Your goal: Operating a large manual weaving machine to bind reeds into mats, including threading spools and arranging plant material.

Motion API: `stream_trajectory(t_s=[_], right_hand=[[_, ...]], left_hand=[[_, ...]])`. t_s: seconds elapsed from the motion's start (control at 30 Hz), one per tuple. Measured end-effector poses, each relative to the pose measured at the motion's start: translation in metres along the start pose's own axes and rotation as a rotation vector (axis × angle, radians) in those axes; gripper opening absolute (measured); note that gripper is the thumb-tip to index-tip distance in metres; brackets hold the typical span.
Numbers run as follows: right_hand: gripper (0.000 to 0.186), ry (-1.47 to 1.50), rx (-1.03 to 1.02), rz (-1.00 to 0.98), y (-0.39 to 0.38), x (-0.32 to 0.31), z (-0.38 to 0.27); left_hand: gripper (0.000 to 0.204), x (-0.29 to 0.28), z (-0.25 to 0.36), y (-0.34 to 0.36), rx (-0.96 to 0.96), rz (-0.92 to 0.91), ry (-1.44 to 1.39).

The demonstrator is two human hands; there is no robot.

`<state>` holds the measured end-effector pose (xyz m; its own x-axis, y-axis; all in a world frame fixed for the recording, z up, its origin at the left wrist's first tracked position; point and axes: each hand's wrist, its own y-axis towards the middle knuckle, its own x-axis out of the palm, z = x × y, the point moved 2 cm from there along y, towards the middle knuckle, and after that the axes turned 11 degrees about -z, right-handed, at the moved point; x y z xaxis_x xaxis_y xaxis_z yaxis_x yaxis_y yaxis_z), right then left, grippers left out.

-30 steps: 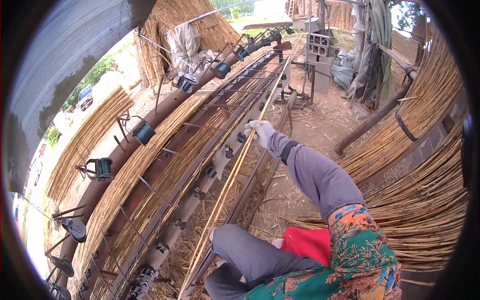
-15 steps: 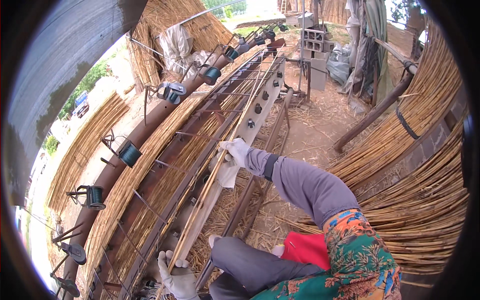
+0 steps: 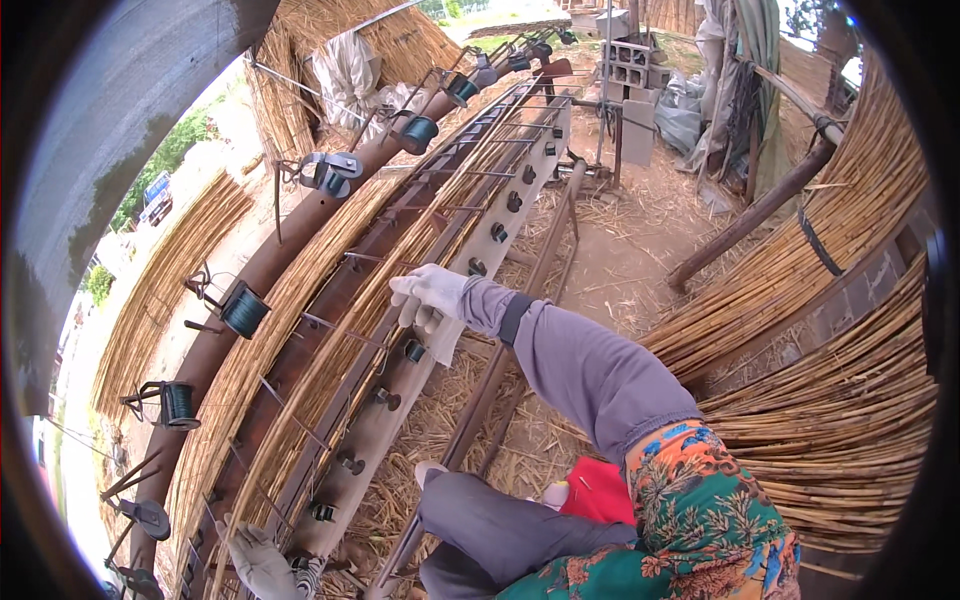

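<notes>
My right hand (image 3: pixel 430 296), in a white work glove, hovers over the near rail of a long metal frame. Its fingers are apart, loosely bent, with nothing visible in them. A white cloth or plastic scrap (image 3: pixel 446 342) hangs just under it. Low at the left, my gloved left hand (image 3: pixel 258 565) has its fingers spread beside the ends of thin reed stalks (image 3: pixel 290 415); the stalks lie lengthwise on the frame, across thin metal rods. Small dark spools (image 3: pixel 387 398) sit in a row along the pale board (image 3: pixel 368 432) at the frame's near side.
Wire reels (image 3: pixel 243 310) are mounted along a brown pipe (image 3: pixel 285 236) beyond the frame. Large reed bundles (image 3: pixel 820 440) fill the right side, by a slanting post (image 3: pixel 750 215). Concrete blocks (image 3: pixel 627 66) stand at the back. A red cloth (image 3: pixel 598 490) lies near my knee.
Both hands have moved left, across the frame. The thin reeds they held over the pale board are now on the frame's rods, and both hands have let go.
</notes>
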<state>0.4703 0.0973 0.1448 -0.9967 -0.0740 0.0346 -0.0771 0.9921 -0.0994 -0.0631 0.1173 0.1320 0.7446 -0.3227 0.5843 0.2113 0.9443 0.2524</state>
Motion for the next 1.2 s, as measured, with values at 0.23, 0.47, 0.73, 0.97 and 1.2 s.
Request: stream_trajectory(t_s=[0.23, 0.47, 0.73, 0.97, 1.2], right_hand=[[0.035, -0.305, 0.293, 0.478, -0.217, -0.016, 0.193], [0.068, -0.822, 1.489, 0.212, -0.522, 0.065, 0.341], [0.025, -1.006, 1.473, 0.088, -0.52, 0.041, 0.34], [0.027, -1.026, 1.392, -0.008, -0.482, 0.001, 0.29], [0.024, -1.357, 1.329, -0.31, -0.409, -0.074, 0.276]], left_hand=[[0.048, -0.011, -0.004, 0.021, -0.362, -0.189, -0.122], [0.048, 0.001, -0.082, -0.062, -0.593, -0.297, -0.025], [0.043, -0.012, -0.122, -0.097, -0.774, -0.199, -0.17], [0.041, -0.024, -0.134, -0.124, -0.813, -0.111, -0.132], [0.039, -0.045, -0.134, -0.15, -0.846, 0.005, -0.209]])
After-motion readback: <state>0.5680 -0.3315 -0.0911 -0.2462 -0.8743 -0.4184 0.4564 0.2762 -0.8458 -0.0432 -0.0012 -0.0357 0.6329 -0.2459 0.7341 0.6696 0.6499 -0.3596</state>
